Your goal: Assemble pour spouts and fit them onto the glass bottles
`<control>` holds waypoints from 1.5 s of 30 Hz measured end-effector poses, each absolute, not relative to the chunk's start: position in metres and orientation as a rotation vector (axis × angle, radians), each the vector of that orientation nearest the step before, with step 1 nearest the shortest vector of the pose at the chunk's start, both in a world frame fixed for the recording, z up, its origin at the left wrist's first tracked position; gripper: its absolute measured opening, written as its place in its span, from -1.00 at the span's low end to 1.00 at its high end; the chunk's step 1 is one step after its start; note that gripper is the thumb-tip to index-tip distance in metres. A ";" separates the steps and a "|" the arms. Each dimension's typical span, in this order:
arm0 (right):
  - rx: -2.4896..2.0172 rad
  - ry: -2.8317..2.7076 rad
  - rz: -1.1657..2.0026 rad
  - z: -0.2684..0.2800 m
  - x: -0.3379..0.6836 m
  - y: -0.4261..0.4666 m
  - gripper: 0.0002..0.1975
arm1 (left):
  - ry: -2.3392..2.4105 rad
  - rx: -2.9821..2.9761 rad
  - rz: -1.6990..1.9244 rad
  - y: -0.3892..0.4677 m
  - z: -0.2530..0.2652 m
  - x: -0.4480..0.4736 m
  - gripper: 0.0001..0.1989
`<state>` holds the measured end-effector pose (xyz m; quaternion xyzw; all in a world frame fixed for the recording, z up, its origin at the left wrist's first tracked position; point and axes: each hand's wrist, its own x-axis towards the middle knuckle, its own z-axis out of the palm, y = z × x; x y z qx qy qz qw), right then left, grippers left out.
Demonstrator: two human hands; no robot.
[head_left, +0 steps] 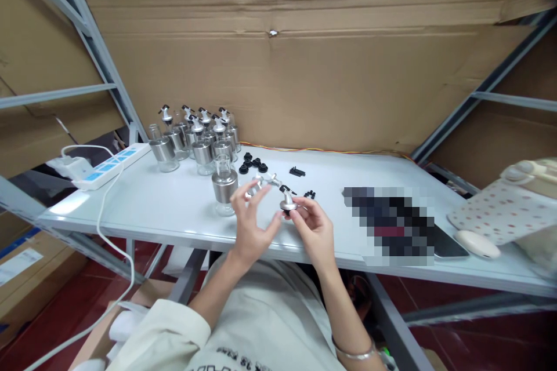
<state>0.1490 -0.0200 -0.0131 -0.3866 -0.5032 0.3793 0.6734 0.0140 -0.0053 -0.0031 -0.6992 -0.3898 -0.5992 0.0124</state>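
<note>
Between the thumb and fingers of my right hand (pixel 314 227) is a silver pourer spout (pixel 288 202) with a black flip lid and a black base. My left hand (pixel 255 221) is raised beside it, thumb and fingers spread apart, with nothing in them. Just left of that hand stands a glass bottle (pixel 225 190) with a steel band and no spout on its neck. Behind my left fingers lie more silver spout parts (pixel 272 179), partly hidden. Several black stoppers (pixel 253 163) sit farther back. Small black lid pieces (pixel 297 171) lie to their right, with more black pieces (pixel 310 194) near my right hand.
Several steel-banded bottles (pixel 203 153), most with spouts, stand at the back left. A white power strip (pixel 114 165) and its cable lie on the left. At right are a blurred dark item (pixel 389 220), a white oval object (pixel 477 243) and a dotted container (pixel 500 203).
</note>
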 end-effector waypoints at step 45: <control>-0.792 -1.276 0.155 0.034 0.155 -0.015 -0.75 | -1.463 -3.064 -2.112 -0.002 -0.014 0.020 -0.29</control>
